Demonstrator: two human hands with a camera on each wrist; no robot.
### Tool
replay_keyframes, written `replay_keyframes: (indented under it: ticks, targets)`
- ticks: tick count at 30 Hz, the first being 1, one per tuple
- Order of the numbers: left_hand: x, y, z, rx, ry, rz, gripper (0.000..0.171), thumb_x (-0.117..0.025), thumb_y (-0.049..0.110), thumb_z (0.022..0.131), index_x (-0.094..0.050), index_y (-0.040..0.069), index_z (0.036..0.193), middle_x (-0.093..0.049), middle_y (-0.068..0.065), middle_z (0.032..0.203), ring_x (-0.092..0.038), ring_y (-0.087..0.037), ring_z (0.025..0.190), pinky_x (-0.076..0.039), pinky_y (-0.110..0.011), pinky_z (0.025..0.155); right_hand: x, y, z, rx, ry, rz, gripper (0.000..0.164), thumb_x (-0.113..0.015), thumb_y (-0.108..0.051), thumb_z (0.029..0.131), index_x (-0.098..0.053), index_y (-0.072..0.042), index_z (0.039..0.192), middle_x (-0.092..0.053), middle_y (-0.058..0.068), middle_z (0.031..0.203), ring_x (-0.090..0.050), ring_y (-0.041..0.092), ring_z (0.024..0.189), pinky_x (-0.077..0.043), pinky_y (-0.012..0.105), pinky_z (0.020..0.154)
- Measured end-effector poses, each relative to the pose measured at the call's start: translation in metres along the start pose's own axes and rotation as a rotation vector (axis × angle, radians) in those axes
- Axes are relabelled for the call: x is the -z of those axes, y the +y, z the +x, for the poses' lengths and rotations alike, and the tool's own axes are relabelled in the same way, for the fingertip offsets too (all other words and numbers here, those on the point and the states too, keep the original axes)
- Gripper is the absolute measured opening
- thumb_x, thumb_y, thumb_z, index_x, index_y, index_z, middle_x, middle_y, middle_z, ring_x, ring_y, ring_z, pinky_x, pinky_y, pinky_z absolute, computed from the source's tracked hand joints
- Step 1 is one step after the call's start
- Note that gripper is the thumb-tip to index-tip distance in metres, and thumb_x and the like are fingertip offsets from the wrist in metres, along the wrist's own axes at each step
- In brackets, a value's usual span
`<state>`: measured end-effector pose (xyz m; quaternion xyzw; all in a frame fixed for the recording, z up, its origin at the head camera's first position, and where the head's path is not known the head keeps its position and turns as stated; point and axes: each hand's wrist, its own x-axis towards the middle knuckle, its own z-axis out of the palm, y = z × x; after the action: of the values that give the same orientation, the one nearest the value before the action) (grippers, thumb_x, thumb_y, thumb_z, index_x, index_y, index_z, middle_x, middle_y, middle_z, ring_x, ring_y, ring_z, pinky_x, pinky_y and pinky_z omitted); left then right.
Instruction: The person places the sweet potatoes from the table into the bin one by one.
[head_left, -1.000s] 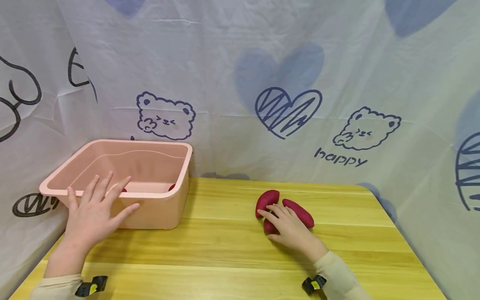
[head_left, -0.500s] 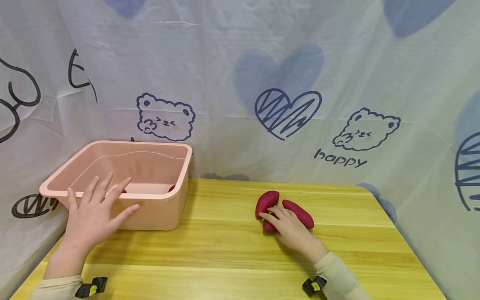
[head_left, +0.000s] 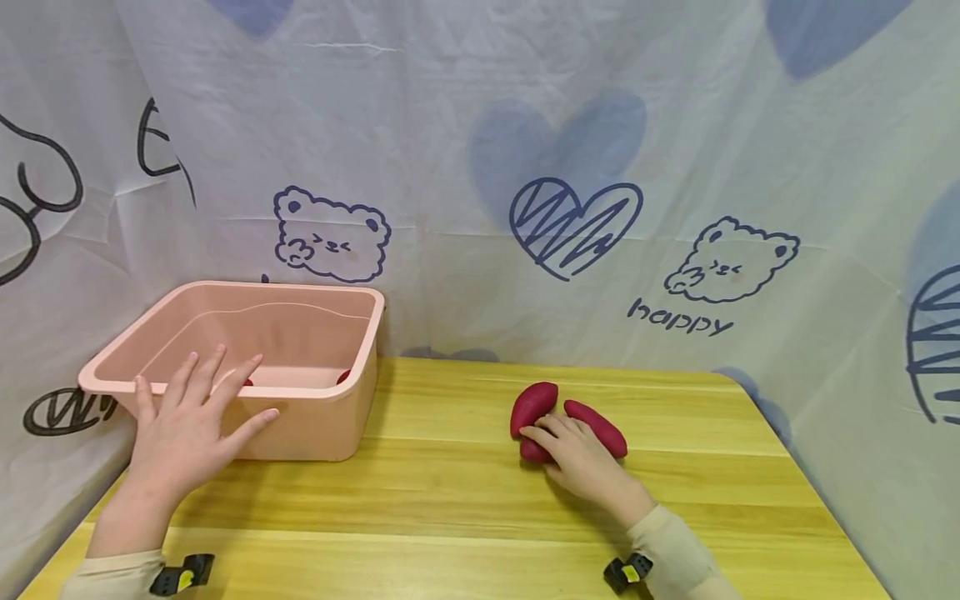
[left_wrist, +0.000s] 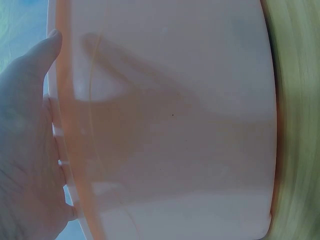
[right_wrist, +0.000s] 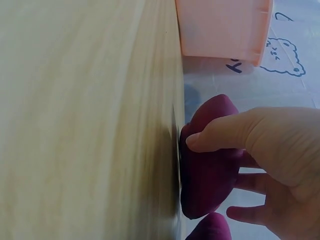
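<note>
On the right side of the table, my right hand (head_left: 588, 462) grips a dark red sweet potato (head_left: 534, 452), partly hidden under the fingers. In the right wrist view the thumb lies on the near face of this sweet potato (right_wrist: 210, 175) and the fingers are behind it, low over the table. A second sweet potato (head_left: 532, 408) lies just beyond the fingertips, and a third (head_left: 602, 429) lies to their right. My left hand (head_left: 183, 433) is at the front rim of a pink plastic box (head_left: 300, 425), fingers straight and spread.
Inside the box, bits of red sweet potatoes (head_left: 344, 376) show above the front rim. The box stands at the back left of the wooden table (head_left: 450, 508). A printed white curtain (head_left: 450, 167) hangs along the back and both sides.
The sweet potato under my right hand has shifted slightly to the left, and the thumb has drawn in against it. My left hand and the box stay in place.
</note>
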<state>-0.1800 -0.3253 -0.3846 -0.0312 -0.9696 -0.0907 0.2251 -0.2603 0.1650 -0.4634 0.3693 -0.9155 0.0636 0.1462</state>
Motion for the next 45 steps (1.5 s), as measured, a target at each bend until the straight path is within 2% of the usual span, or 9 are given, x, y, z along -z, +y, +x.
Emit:
replay_keyframes:
  ticks: [15, 22, 32, 37, 40, 45]
  targets:
    - [0.0, 0.0, 0.0, 0.0, 0.02, -0.012, 0.075, -0.057, 0.063, 0.088, -0.026, 0.04, 0.153, -0.017, -0.011, 0.164, -0.008, -0.04, 0.15, 0.017, -0.072, 0.111, 0.004, -0.006, 0.006, 0.01, 0.058, 0.01, 0.051, -0.074, -0.018, 0.079, -0.062, -0.02, 0.129, -0.062, 0.005, 0.119, -0.058, 0.027, 0.112, -0.046, 0.052, 0.101]
    - [0.001, 0.0, 0.0, 0.002, 0.018, -0.011, 0.075, -0.056, 0.062, 0.088, -0.026, 0.04, 0.153, -0.017, -0.012, 0.164, -0.008, -0.04, 0.151, 0.017, -0.072, 0.111, 0.007, -0.011, 0.013, 0.003, 0.044, 0.012, 0.052, -0.072, -0.021, 0.08, -0.06, -0.024, 0.131, -0.061, 0.004, 0.122, -0.057, 0.023, 0.114, -0.044, 0.052, 0.104]
    - [0.001, 0.001, 0.0, 0.004, 0.014, -0.006, 0.074, -0.056, 0.063, 0.088, -0.027, 0.04, 0.153, -0.017, -0.011, 0.164, -0.008, -0.04, 0.151, 0.016, -0.072, 0.111, 0.014, -0.02, 0.027, 0.003, 0.032, 0.005, 0.051, -0.069, -0.025, 0.083, -0.059, -0.028, 0.133, -0.061, 0.002, 0.121, -0.056, 0.019, 0.112, -0.047, 0.049, 0.098]
    - [0.0, 0.001, 0.0, 0.002, 0.007, 0.002, 0.075, -0.055, 0.064, 0.089, -0.026, 0.039, 0.153, -0.015, -0.011, 0.165, -0.007, -0.04, 0.151, 0.016, -0.073, 0.11, 0.014, -0.022, 0.033, 0.006, 0.029, 0.006, 0.052, -0.07, -0.026, 0.083, -0.058, -0.029, 0.134, -0.06, 0.004, 0.121, -0.058, 0.023, 0.107, -0.05, 0.048, 0.092]
    - [-0.001, 0.001, 0.001, 0.003, 0.006, 0.004, 0.075, -0.055, 0.064, 0.088, -0.027, 0.038, 0.153, -0.015, -0.011, 0.165, -0.007, -0.04, 0.151, 0.016, -0.073, 0.11, 0.015, -0.024, 0.036, 0.024, 0.045, -0.008, 0.052, -0.071, -0.026, 0.083, -0.058, -0.029, 0.133, -0.06, 0.005, 0.119, -0.059, 0.024, 0.102, -0.052, 0.047, 0.088]
    - [0.0, 0.0, 0.001, 0.006, 0.011, 0.005, 0.075, -0.055, 0.064, 0.088, -0.025, 0.041, 0.153, -0.017, -0.011, 0.164, -0.008, -0.04, 0.151, 0.016, -0.073, 0.11, 0.016, -0.026, 0.045, 0.061, 0.071, -0.042, 0.051, -0.072, -0.029, 0.083, -0.059, -0.028, 0.133, -0.06, 0.006, 0.119, -0.059, 0.023, 0.103, -0.054, 0.046, 0.087]
